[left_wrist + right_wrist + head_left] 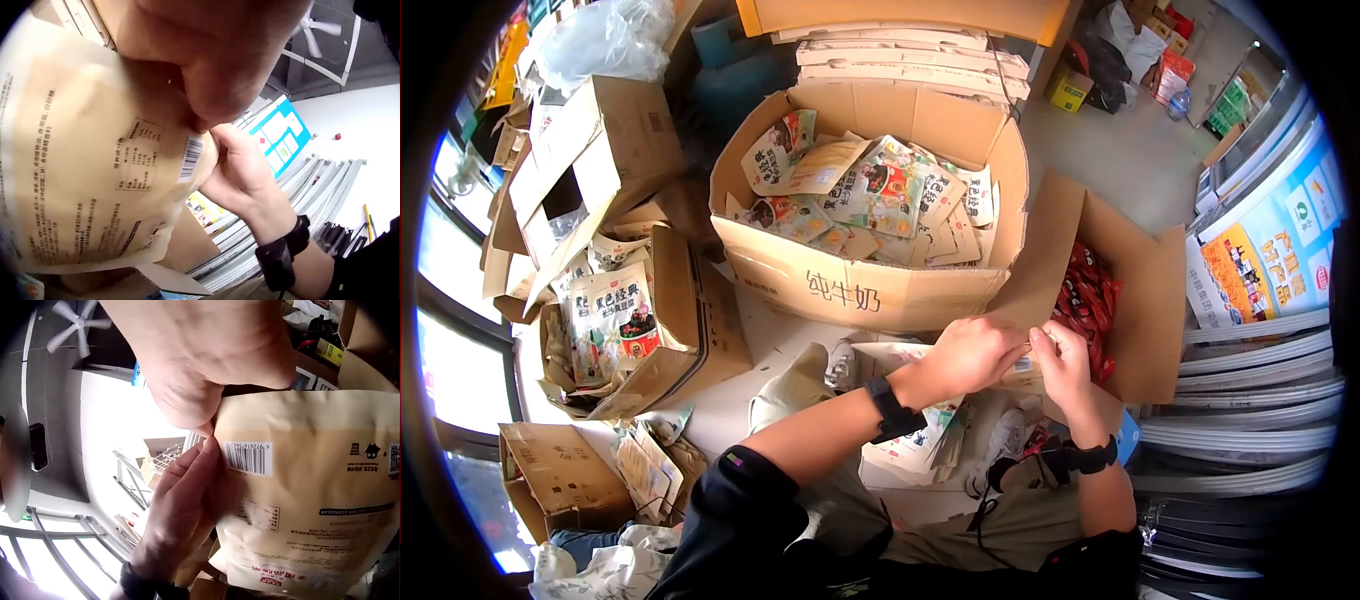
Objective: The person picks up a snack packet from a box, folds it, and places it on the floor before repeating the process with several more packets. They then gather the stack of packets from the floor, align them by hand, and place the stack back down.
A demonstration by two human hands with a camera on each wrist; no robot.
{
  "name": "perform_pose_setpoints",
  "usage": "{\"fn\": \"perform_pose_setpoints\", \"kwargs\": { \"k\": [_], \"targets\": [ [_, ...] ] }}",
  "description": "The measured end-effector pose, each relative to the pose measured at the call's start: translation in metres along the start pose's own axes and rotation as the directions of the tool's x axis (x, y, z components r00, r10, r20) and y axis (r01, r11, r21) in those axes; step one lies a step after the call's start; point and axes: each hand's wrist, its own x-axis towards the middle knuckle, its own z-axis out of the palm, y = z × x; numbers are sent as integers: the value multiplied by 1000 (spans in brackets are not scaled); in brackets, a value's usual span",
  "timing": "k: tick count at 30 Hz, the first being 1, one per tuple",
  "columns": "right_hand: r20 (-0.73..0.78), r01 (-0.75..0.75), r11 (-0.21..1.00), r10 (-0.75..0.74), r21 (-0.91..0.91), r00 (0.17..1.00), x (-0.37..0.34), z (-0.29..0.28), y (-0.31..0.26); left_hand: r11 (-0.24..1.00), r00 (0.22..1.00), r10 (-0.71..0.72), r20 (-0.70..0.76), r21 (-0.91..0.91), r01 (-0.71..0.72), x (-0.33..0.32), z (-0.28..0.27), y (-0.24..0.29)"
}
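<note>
A cream printed food pouch [81,156] fills much of the left wrist view, its back panel with a barcode and small print facing that camera. My left hand [975,352] and right hand [1062,362] meet at one edge of the pouch. Fingertips of both hands pinch that edge close together beside the barcode, as the right wrist view shows on the pouch [306,487]. From the head, most of the pouch is hidden under the hands. Below them a pile of similar pouches [915,455] lies between the person's feet.
Ahead stands a large carton [865,290] full of pouches. Another carton [1145,300] at right holds red packets [1088,300]. More cartons of pouches [615,310] stand at left. White stacked strips [1250,400] line the right side.
</note>
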Motion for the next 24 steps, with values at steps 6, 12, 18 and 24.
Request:
{"fn": "perform_pose_setpoints", "kwargs": {
  "k": [6, 12, 18, 24],
  "targets": [
    [50, 28, 999, -27, -24, 998, -5, -4, -11, 996, 996, 38, 86, -83, -31, 0, -8, -5],
    [84, 42, 998, -39, -39, 996, -3, -3, -6, 993, 993, 113, 30, -33, -112, -2, -3, -9],
    [-57, 68, 997, -69, -21, 996, -5, 11, -8, 940, 942, 325, -89, 145, -310, -4, -3, -8],
    [-54, -99, 983, 109, 155, 993, 1, 15, 24, 892, 921, 384, -60, 281, -354, -4, -2, 6]
  ]
}}
